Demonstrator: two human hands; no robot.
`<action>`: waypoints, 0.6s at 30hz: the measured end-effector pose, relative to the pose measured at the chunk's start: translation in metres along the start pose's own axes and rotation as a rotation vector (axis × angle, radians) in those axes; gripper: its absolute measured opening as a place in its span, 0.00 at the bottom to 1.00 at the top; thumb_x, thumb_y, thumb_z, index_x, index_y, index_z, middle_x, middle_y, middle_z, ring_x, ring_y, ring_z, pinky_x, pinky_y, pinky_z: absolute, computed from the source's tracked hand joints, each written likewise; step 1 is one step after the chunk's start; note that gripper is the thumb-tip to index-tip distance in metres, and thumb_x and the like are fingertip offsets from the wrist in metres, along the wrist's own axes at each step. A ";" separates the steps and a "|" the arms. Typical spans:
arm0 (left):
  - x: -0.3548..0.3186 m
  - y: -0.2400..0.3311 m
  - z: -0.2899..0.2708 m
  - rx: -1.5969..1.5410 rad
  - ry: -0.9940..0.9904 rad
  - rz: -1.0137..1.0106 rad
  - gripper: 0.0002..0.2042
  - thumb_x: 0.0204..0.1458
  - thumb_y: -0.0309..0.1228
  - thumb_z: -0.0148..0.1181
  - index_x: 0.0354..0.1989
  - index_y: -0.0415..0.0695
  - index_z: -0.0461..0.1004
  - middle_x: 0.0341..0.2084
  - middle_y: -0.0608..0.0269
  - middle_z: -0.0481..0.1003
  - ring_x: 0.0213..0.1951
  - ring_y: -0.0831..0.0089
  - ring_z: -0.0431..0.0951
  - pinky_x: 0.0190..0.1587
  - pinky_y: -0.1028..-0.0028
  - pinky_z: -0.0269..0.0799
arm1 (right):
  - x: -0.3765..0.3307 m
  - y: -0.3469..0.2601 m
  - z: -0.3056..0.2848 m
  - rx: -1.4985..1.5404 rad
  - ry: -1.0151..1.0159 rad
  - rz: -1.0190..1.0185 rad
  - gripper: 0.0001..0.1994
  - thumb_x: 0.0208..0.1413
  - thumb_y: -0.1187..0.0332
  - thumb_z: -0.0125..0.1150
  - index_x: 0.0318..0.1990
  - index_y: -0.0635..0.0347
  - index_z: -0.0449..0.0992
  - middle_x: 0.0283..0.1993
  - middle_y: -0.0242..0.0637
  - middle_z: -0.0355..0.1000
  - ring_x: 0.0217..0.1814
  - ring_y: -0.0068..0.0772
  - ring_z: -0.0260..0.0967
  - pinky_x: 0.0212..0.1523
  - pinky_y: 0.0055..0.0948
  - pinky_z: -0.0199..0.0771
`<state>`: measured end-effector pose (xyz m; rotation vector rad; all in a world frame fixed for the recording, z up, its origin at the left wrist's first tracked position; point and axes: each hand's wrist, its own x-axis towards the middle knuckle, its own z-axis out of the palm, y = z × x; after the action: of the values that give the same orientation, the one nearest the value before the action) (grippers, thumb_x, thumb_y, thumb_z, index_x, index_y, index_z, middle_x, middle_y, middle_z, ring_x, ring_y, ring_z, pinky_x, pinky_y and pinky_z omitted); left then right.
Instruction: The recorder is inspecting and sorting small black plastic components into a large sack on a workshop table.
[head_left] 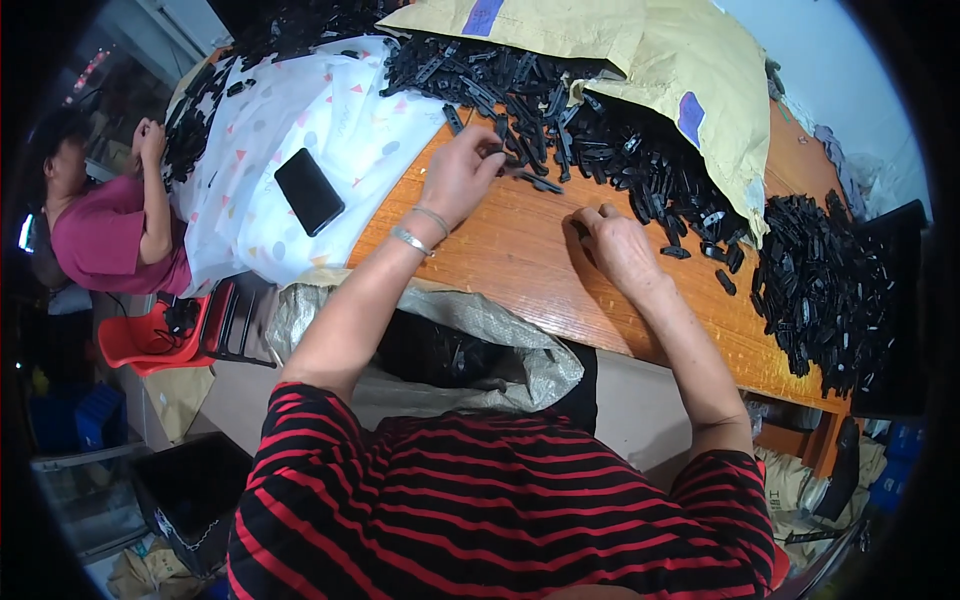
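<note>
My left hand (462, 178) is over the near edge of a heap of small black plastic parts (600, 150), its thumb and fingertips pinched on a slim black part (510, 160). Just beside it, another long black part (541, 182) lies on the wooden table (510, 245). My right hand (618, 248) rests low over the table to the right, fingers curled down. Whatever is under those fingers is hidden. Below my forearms, a woven sack (540, 365) gapes at the table's edge with dark contents inside.
Torn brown paper bags (690, 70) spill the parts at the back. Another black heap (820, 290) lies at the right. A phone (309, 191) rests on a white patterned sheet (260, 130). A co-worker (110, 225) sits at the left near a red chair (160, 338).
</note>
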<state>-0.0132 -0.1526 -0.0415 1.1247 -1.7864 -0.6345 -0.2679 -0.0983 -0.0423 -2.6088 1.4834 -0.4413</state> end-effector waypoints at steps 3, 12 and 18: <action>-0.021 0.004 -0.006 -0.610 0.045 -0.465 0.06 0.55 0.22 0.56 0.40 0.40 0.70 0.32 0.60 0.77 0.28 0.75 0.78 0.29 0.80 0.75 | 0.002 -0.011 -0.013 -0.035 -0.052 0.025 0.14 0.51 0.71 0.61 0.46 0.61 0.74 0.33 0.52 0.72 0.34 0.55 0.72 0.33 0.41 0.74; -0.067 0.038 0.008 -1.165 0.121 -0.644 0.09 0.57 0.26 0.58 0.44 0.38 0.68 0.36 0.57 0.77 0.36 0.72 0.80 0.42 0.76 0.78 | 0.022 -0.060 -0.003 0.851 0.109 0.226 0.18 0.52 0.79 0.62 0.51 0.63 0.70 0.33 0.38 0.76 0.31 0.21 0.73 0.33 0.24 0.75; -0.078 0.049 0.002 -1.115 0.047 -0.646 0.10 0.56 0.25 0.59 0.44 0.39 0.67 0.36 0.60 0.75 0.37 0.75 0.78 0.43 0.77 0.76 | 0.025 -0.088 -0.008 0.733 0.238 0.193 0.19 0.51 0.79 0.64 0.51 0.64 0.70 0.34 0.37 0.77 0.35 0.21 0.75 0.36 0.23 0.76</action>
<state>-0.0218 -0.0608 -0.0364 0.8391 -0.7083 -1.6829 -0.1858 -0.0742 -0.0088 -1.8719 1.2805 -1.0618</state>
